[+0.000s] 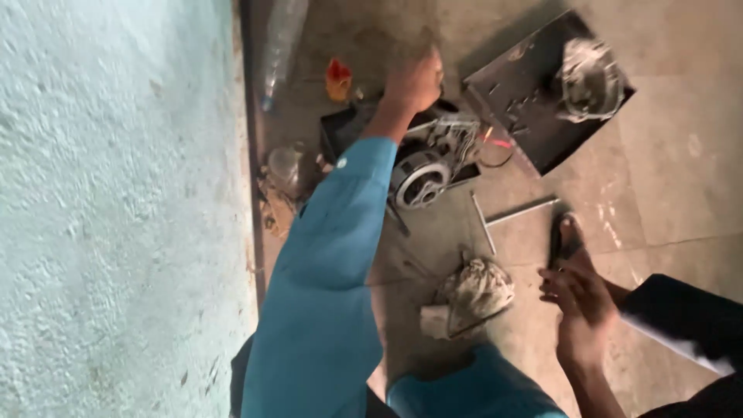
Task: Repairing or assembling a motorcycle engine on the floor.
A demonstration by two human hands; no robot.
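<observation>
A: Where is the left hand seen?

B: It is stretched out in a blue sleeve and clenched above the motor on the floor. Whether anything is gripped cannot be told.

A: And the right hand?

B: Only a blue sleeve is seen at the bottom edge; the hand itself is out of view. A rag is seen near it, and another person's hand beside that.

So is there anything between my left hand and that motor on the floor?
Nothing visible does. The left hand sits on the far end of the motor assembly, apparently touching it. The rag and metal rods lie off to the side.
</observation>
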